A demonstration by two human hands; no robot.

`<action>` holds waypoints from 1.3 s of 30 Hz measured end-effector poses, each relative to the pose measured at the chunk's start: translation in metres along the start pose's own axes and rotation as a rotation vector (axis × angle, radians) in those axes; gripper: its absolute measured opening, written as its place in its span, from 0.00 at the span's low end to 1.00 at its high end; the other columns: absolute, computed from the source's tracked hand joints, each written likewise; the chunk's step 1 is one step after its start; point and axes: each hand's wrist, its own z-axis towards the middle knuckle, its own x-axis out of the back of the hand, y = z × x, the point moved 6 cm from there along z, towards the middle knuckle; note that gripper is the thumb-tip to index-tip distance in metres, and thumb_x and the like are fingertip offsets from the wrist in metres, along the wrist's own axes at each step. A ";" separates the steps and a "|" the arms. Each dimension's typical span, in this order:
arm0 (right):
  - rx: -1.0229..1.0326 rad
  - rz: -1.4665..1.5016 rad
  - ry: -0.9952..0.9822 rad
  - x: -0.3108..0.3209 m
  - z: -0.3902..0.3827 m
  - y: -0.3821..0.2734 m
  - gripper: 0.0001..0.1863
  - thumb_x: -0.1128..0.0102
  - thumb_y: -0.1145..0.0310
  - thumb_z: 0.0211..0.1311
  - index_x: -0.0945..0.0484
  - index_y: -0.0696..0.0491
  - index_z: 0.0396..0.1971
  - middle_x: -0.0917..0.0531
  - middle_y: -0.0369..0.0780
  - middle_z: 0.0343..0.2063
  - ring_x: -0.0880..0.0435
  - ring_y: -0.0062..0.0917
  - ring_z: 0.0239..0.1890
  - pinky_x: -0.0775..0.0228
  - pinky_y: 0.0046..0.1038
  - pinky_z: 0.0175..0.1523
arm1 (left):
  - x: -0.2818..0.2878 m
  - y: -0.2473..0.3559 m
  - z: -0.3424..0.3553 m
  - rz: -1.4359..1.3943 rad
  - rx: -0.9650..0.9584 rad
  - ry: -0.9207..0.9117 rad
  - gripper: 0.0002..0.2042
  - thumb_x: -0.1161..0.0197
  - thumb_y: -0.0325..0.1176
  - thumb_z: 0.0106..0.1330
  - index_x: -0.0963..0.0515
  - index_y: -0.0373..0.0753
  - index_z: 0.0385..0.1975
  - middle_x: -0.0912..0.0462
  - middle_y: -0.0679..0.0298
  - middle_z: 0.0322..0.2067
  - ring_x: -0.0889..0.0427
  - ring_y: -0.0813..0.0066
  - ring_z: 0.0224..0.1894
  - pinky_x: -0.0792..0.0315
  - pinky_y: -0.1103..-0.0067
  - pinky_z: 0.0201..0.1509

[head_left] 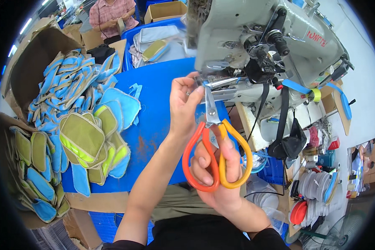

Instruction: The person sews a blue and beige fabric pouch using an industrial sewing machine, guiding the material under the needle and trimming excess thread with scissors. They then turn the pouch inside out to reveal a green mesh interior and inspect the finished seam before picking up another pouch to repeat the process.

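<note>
A pair of scissors [212, 111] with one orange and one yellow handle loop sits in my right hand [223, 166], the fingers passed through the loops. The blades point away from me and almost meet at the tips, which reach the metal working end [216, 83] of a grey sewing machine [225, 39]. My left hand [183, 104] is at that same spot, thumb and fingers drawn together beside the blade tips. What it pinches is too small and covered to make out.
Green and blue pads [85, 139] are piled on the blue tabletop [148, 125] at left. Beyond them a carton [27, 68] holds blue-and-tan strips [66, 87]. A blue bin [127, 41] with more pads stands behind, near another person [112, 18]. Thread spools and tape rolls [314, 185] crowd the right.
</note>
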 end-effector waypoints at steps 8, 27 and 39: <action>0.034 -0.217 0.052 0.016 -0.002 0.002 0.22 0.57 0.44 0.81 0.33 0.44 0.60 0.27 0.33 0.26 0.34 0.15 0.16 0.42 0.17 0.22 | -0.004 -0.009 0.002 0.067 -0.032 0.011 0.15 0.36 0.22 0.69 0.33 0.38 0.50 0.26 0.54 0.61 0.25 0.72 0.57 0.25 0.74 0.60; 0.260 -1.895 -0.039 0.170 -0.009 0.016 0.32 0.32 0.80 0.59 0.23 0.57 0.66 0.19 0.41 0.44 0.19 0.28 0.40 0.25 0.28 0.47 | 0.275 0.255 -0.011 1.757 -0.403 0.273 0.09 0.33 0.24 0.63 0.17 0.37 0.42 0.12 0.57 0.46 0.13 0.61 0.49 0.21 0.70 0.56; 0.412 -1.806 -0.042 0.200 -0.010 0.037 0.24 0.31 0.76 0.59 0.19 0.56 0.57 0.25 0.50 0.61 0.25 0.45 0.60 0.34 0.41 0.65 | 0.325 0.340 0.045 2.369 -0.258 0.324 0.13 0.37 0.29 0.64 0.17 0.41 0.48 0.14 0.54 0.49 0.16 0.49 0.53 0.23 0.59 0.58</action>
